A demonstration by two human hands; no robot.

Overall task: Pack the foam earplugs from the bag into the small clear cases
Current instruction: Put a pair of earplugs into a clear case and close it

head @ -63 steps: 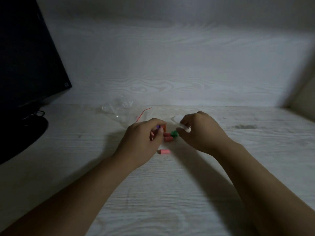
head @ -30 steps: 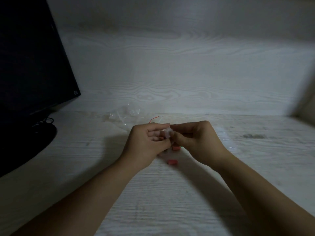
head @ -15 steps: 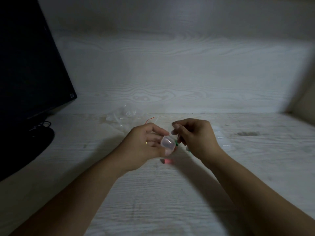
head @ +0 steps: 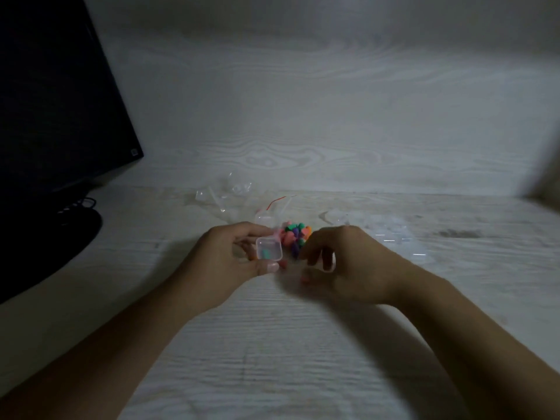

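My left hand point(head: 225, 262) holds a small clear case point(head: 269, 247), lid open, with a green earplug inside. A pile of coloured foam earplugs point(head: 295, 234) lies on the table just behind and to the right of the case. My right hand point(head: 339, 259) hovers beside that pile with curled, spread fingers and nothing visible in them. A loose pink earplug point(head: 304, 280) lies under the right hand. The clear bag with a red zip strip point(head: 274, 204) lies behind the pile.
Several empty clear cases point(head: 224, 192) sit at the back left of the pile, and more clear plastic point(head: 391, 231) lies to the right. A dark monitor point(head: 54, 95) and its round base point(head: 60, 234) stand at the left. A white wood-grain wall rises behind.
The left hand picked up the case and the right hand opened it, then pulled away to the right. The earplug pile, hidden before by the hands, is now in sight.
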